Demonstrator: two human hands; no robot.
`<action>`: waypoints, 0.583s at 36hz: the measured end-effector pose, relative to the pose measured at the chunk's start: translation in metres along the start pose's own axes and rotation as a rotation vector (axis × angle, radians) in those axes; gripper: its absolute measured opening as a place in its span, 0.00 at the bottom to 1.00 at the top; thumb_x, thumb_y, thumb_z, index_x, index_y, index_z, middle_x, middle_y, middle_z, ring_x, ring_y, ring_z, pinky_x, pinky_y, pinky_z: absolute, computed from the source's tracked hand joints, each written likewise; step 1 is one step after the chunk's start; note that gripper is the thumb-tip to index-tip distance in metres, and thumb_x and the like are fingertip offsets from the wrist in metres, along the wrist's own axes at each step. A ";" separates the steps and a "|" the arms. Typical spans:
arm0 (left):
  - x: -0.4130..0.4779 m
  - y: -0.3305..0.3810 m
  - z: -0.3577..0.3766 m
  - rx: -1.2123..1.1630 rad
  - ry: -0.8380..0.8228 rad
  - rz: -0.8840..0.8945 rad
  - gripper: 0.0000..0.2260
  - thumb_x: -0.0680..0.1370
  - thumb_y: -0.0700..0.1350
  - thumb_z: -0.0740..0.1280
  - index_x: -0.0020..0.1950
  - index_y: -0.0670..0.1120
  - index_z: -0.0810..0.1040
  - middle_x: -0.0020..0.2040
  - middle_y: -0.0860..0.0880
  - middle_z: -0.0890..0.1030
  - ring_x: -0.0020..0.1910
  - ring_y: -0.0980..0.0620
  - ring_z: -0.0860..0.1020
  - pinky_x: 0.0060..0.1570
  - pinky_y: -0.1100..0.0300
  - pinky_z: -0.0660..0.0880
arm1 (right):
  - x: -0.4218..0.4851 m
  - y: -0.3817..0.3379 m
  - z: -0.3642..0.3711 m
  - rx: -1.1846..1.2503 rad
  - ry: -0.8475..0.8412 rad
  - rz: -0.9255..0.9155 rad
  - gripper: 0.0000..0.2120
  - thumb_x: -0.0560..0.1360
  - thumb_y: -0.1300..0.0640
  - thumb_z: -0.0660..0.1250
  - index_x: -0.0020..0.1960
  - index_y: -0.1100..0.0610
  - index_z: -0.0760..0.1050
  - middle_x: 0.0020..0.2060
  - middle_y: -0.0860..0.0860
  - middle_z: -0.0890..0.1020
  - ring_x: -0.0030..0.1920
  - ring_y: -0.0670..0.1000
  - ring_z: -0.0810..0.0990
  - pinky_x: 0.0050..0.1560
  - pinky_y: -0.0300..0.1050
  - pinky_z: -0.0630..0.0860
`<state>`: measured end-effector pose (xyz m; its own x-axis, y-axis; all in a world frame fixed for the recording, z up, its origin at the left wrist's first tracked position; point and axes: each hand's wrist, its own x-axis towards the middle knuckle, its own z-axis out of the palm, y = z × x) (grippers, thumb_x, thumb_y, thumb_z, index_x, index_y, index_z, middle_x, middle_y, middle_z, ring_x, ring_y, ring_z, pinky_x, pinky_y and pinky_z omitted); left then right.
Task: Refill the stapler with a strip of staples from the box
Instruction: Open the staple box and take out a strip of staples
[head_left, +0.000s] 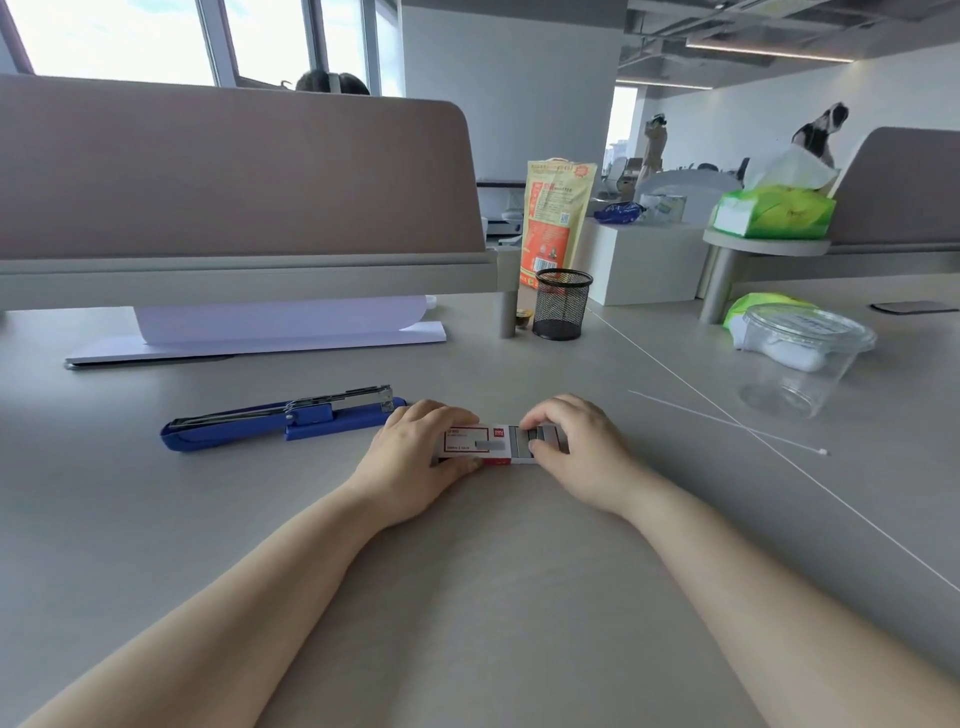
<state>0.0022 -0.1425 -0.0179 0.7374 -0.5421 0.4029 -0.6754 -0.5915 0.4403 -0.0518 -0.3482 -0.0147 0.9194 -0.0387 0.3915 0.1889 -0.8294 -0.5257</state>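
Observation:
A blue stapler (280, 422) lies on the grey desk, hinged wide so its metal staple channel faces up. Just to its right sits a small white and red staple box (475, 443) with its inner tray slid out to the right, showing grey staple strips (522, 441). My left hand (415, 457) grips the box sleeve from the left. My right hand (576, 447) pinches the slid-out tray and the staples with thumb and fingers.
A black mesh pen cup (562, 304) and an orange pouch (556, 218) stand behind. A clear plastic tub (800, 358) sits at the right, with a white cable tie (727, 423) lying near it. A white paper stack (260, 338) rests under the desk divider.

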 end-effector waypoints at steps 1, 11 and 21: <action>0.000 0.000 0.000 0.000 -0.001 -0.001 0.19 0.71 0.53 0.69 0.61 0.55 0.73 0.58 0.51 0.76 0.57 0.47 0.70 0.59 0.53 0.69 | 0.000 0.000 0.000 0.000 0.000 -0.002 0.07 0.70 0.58 0.65 0.47 0.50 0.75 0.48 0.49 0.77 0.53 0.53 0.74 0.55 0.52 0.73; -0.001 0.003 0.000 0.012 0.000 -0.011 0.19 0.72 0.53 0.69 0.62 0.55 0.72 0.60 0.51 0.75 0.58 0.48 0.69 0.58 0.57 0.67 | -0.001 -0.004 -0.003 0.024 0.027 -0.021 0.06 0.71 0.60 0.65 0.48 0.54 0.75 0.50 0.50 0.79 0.54 0.51 0.74 0.53 0.44 0.70; 0.000 0.003 -0.001 0.006 -0.010 -0.027 0.19 0.72 0.53 0.69 0.62 0.55 0.72 0.60 0.50 0.75 0.59 0.48 0.69 0.59 0.56 0.67 | -0.003 -0.008 -0.009 0.156 0.050 -0.012 0.05 0.71 0.59 0.68 0.44 0.51 0.73 0.47 0.48 0.77 0.51 0.47 0.74 0.52 0.40 0.70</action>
<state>0.0003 -0.1436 -0.0164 0.7551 -0.5318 0.3833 -0.6555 -0.6093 0.4461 -0.0590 -0.3462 -0.0046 0.8993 -0.0597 0.4333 0.2550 -0.7333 -0.6303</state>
